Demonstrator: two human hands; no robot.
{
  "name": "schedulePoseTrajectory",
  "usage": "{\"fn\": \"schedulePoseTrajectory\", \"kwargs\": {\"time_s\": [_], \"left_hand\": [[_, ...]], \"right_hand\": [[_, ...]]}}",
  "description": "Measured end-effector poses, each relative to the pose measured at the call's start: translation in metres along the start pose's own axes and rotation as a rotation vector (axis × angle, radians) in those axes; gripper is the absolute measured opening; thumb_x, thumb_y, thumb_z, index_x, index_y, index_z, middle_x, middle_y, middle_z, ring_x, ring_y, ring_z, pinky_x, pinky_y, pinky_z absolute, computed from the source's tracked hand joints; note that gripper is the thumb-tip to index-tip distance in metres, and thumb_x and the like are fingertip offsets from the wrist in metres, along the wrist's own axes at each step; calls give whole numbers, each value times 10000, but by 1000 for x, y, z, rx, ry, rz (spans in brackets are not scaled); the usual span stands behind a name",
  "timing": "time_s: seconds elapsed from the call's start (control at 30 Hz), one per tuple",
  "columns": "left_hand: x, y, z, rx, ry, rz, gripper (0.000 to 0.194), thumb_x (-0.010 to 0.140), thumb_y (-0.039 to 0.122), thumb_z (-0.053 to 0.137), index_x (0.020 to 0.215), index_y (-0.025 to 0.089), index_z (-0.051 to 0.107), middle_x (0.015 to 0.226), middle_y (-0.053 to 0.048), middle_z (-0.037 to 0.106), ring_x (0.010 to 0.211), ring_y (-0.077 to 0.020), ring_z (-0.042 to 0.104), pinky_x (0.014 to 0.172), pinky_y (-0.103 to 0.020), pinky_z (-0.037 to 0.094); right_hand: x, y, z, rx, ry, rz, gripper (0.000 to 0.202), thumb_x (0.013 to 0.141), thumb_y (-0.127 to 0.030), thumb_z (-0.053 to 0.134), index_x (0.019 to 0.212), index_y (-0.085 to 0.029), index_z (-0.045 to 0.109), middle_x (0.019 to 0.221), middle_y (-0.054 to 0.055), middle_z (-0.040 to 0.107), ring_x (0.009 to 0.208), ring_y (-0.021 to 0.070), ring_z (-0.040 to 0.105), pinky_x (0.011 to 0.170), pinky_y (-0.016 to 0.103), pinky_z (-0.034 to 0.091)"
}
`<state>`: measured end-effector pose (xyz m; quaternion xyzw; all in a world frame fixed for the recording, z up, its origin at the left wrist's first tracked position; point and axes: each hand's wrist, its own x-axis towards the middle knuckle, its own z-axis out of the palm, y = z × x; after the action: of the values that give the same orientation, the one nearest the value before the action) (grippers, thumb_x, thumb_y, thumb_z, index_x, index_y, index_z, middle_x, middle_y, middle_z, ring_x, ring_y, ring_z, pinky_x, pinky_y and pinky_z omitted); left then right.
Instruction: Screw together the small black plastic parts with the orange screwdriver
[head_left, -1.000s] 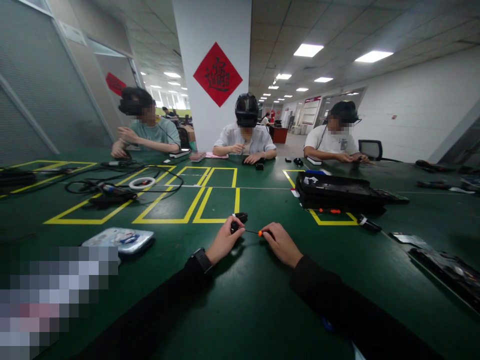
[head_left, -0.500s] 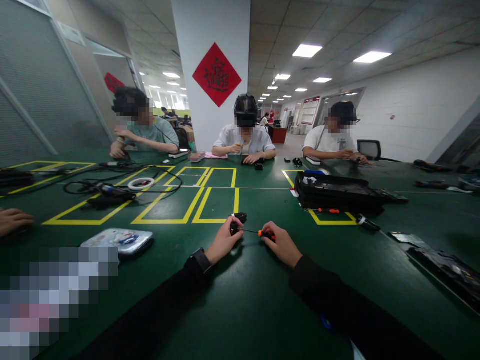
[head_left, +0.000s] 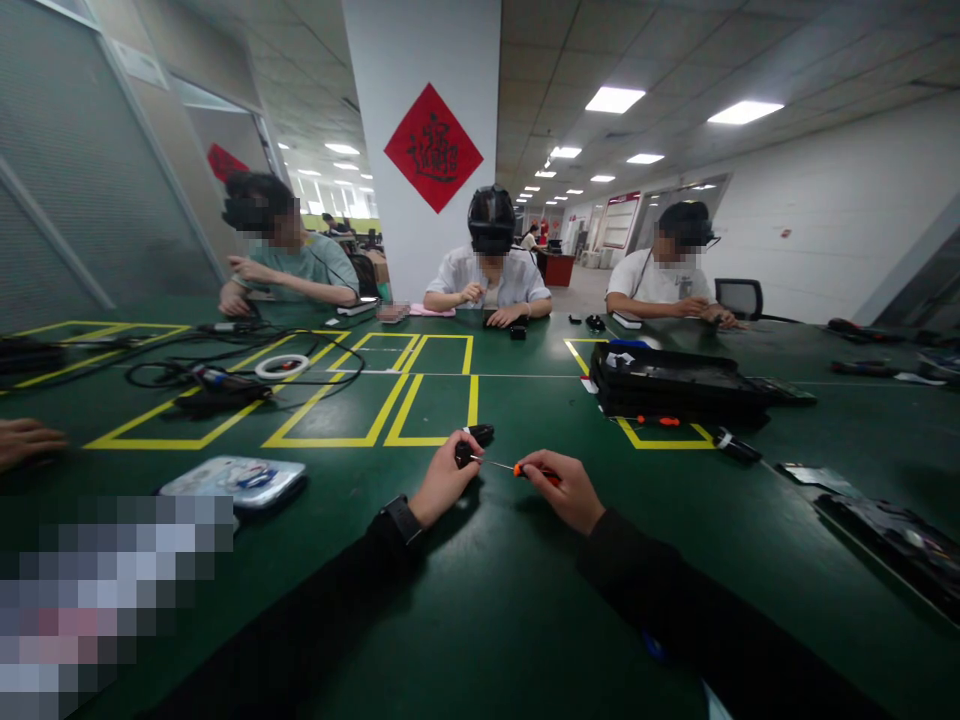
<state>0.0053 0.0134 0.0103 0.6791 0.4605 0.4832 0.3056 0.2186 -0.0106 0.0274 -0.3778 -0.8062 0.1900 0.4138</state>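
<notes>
From my remote seat I see a dark green table [head_left: 480,620] beneath the left hand [head_left: 444,482] and right hand [head_left: 561,488]. Beyond the left hand stands a white pillar [head_left: 424,45]; far left, a grey partition [head_left: 60,150]. Beyond the right: 2 large ceiling lights [head_left: 615,100], a white wall [head_left: 825,200].

Screwdriver [head_left: 517,469], orange-and-black handle in the right hand [head_left: 567,490], lies nearly level, directed at a small black part [head_left: 464,454] gripped by the left hand [head_left: 442,485]. I cannot make out tip contact.

The hands [head_left: 564,488] hold a small black part [head_left: 464,454] and a screwdriver [head_left: 518,470].
</notes>
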Motion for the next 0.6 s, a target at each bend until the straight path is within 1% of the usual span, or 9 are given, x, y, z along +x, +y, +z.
{"fn": "schedulePoseTrajectory", "kwargs": {"time_s": [0.07, 0.13, 0.27, 0.37, 0.6], "left_hand": [[0, 1, 0, -1, 11, 1, 155, 677, 108, 493, 812, 185, 509, 837, 3, 577, 807, -147, 540, 785, -287, 400], [0, 2, 0, -5, 32, 0, 158, 678, 106, 489, 812, 186, 510, 844, 2, 582, 824, -149, 542, 800, -294, 397], [0, 2, 0, -26, 72, -14, 142, 683, 113, 493, 804, 185, 514, 856, -1, 596, 846, -155, 550, 810, -303, 398], [0, 1, 0, -41, 85, -27, 135, 680, 115, 498, 797, 183, 516, 846, -1, 600, 835, -156, 555, 802, -304, 405], [1, -2, 0, -65, 80, -29, 153, 679, 115, 503, 815, 184, 510, 864, -6, 602, 846, -156, 557, 800, -305, 407]], "right_hand": [[0, 1, 1, -8, 29, -13, 147, 846, -257, 483, 885, -188, 607, 840, 34, 637, 768, 146, 591, 713, 264, 465], [0, 1, 2, -11, 67, -33, 120, 817, -252, 528, 897, -187, 592, 848, 39, 628, 774, 152, 586, 718, 275, 468], [0, -2, 4, -14, 122, -118, 111, 782, -241, 576, 884, -195, 581, 840, 48, 605, 781, 164, 564, 714, 300, 471], [1, -4, 3, -17, 133, -168, 96, 781, -228, 575, 873, -200, 579, 829, 49, 598, 780, 165, 554, 714, 308, 466], [1, -3, 3, -30, 134, -184, 102, 766, -216, 584, 866, -199, 572, 818, 43, 587, 773, 163, 549, 708, 304, 454]]}}
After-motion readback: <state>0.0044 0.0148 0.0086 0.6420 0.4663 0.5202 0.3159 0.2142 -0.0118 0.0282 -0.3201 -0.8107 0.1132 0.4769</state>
